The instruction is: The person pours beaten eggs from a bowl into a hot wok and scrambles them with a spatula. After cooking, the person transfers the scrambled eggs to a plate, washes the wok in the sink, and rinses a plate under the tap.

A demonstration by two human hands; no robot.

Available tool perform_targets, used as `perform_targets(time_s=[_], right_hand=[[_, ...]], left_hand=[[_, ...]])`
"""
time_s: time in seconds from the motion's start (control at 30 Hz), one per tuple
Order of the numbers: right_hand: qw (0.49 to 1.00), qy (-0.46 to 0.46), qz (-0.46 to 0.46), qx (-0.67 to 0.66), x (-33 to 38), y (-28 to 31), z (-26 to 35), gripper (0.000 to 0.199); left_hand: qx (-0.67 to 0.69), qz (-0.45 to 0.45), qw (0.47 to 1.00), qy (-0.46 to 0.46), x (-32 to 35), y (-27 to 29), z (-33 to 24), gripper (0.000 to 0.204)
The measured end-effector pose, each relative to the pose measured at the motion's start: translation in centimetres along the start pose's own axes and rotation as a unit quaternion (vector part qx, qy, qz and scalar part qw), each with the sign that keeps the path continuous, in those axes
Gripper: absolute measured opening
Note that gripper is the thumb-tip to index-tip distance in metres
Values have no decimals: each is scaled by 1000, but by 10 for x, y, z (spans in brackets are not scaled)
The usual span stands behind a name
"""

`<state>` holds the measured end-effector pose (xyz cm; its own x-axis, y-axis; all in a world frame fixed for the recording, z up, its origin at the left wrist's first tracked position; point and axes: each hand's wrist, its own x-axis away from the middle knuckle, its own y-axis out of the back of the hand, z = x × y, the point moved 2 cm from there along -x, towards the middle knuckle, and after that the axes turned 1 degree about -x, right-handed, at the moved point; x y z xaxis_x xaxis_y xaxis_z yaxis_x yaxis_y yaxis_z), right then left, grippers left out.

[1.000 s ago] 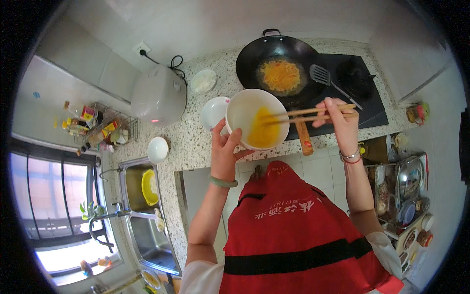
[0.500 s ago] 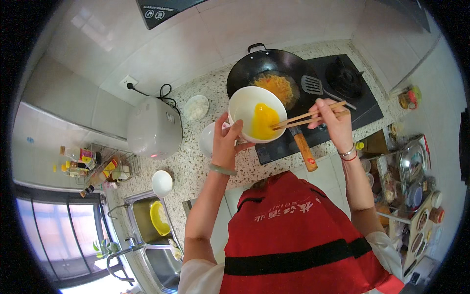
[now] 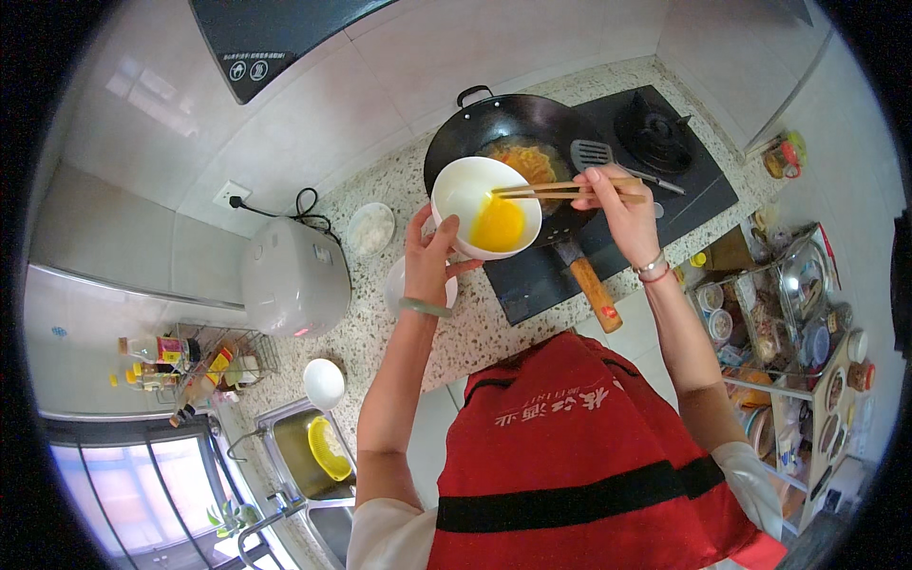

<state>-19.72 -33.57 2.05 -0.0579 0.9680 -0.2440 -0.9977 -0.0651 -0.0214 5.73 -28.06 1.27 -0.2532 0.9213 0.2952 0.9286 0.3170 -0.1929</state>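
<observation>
Red apron (image 3: 579,465), below wok (image 3: 522,112): white lettering (image 3: 591,401). Dark panel (image 3: 285,33), upper left of wok: small print (image 3: 254,58) above two round symbols (image 3: 259,71).

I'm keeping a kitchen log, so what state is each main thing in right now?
Left hand: gripping the bowl
Right hand: gripping the chopsticks
White bowl: held up, partly covering the wok
Yellow liquid: pooled to one side
Chopsticks: tips inside the bowl
Wok: on the stove, food inside
White cooker: lid closed, light lit
Yellow basin: in the sink, pale contents
</observation>
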Motion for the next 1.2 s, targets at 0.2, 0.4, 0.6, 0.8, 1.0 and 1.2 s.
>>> perform_targets(time_s=[0.2,0.4,0.6,0.8,1.0,1.2], right_hand=[[1000,-2,5,-31,-4,15,0,28],[998,-23,2,-53,-25,24,-12,25],[995,-31,65,-72,-20,20,-23,22],[991,90,79,60,-16,15,-26,17],[974,145,72,161,-22,15,-37,15],[972,153,67,167,-23,12,-40,17]], left_hand=[[-26,-22,999,-11,-24,-6,8,61],[-74,-42,994,-67,-61,-16,11,57],[-156,-64,976,-140,-102,-25,15,56],[-208,-76,960,-174,-131,-42,17,58],[-240,-55,949,-196,-155,-51,18,56],[-207,-81,953,-208,-173,-45,18,57]])
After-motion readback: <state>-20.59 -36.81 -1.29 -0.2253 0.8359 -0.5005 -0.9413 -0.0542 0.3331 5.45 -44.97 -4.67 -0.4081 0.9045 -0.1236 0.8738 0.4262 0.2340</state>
